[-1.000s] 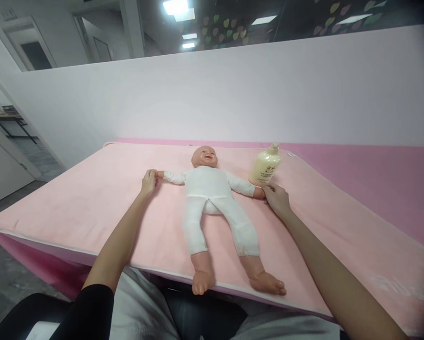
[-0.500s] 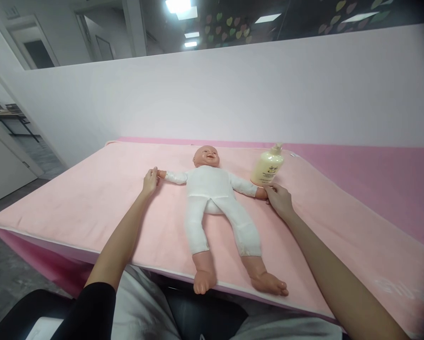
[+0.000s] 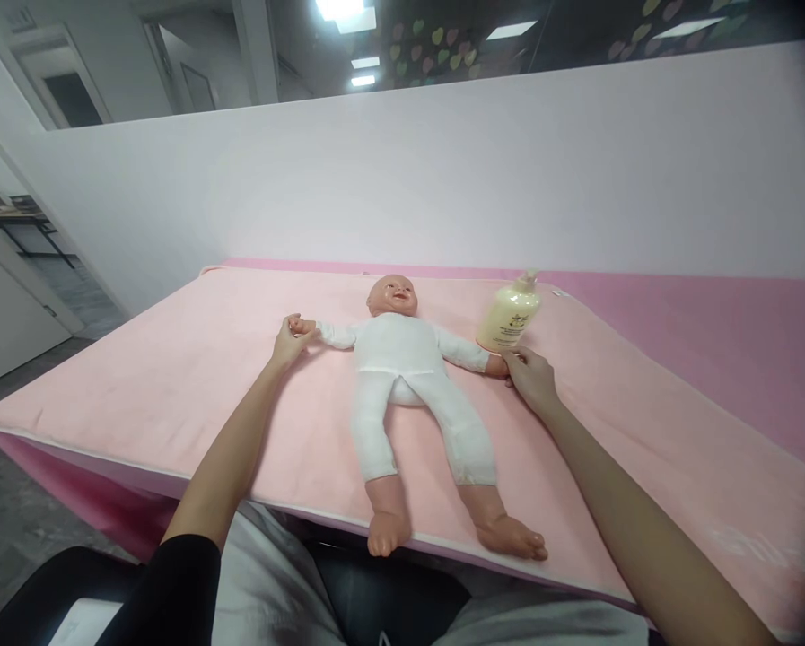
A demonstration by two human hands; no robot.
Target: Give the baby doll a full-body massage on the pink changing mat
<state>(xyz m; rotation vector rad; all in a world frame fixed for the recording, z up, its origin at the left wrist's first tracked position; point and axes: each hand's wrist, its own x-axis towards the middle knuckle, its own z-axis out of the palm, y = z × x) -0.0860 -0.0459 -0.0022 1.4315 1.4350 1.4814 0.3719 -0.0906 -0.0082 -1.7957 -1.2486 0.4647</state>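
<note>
A baby doll (image 3: pixel 400 345) with a white cloth body lies on its back, arms spread, its feet over the near edge of a pink towel (image 3: pixel 193 377). My left hand (image 3: pixel 290 344) is closed around the doll's hand on the left, thumb along its wrist. On the other side my right hand (image 3: pixel 531 377) grips the doll's other hand between thumb and fingers; part of that grip is hidden. Just beyond my right hand a pale yellow pump bottle (image 3: pixel 510 314) stands on the towel, with dark print on its front.
The towel covers a table with a pink cover (image 3: pixel 725 350) showing at the right and back. A white wall (image 3: pixel 442 179) with a window above rises behind. My legs (image 3: pixel 274 574) are under the near edge. A door (image 3: pixel 12 314) stands at far left.
My left hand has shifted its grip on the doll's hand, the thumb now reaching toward its wrist and the small hand showing above it. The right hand stays where it was.
</note>
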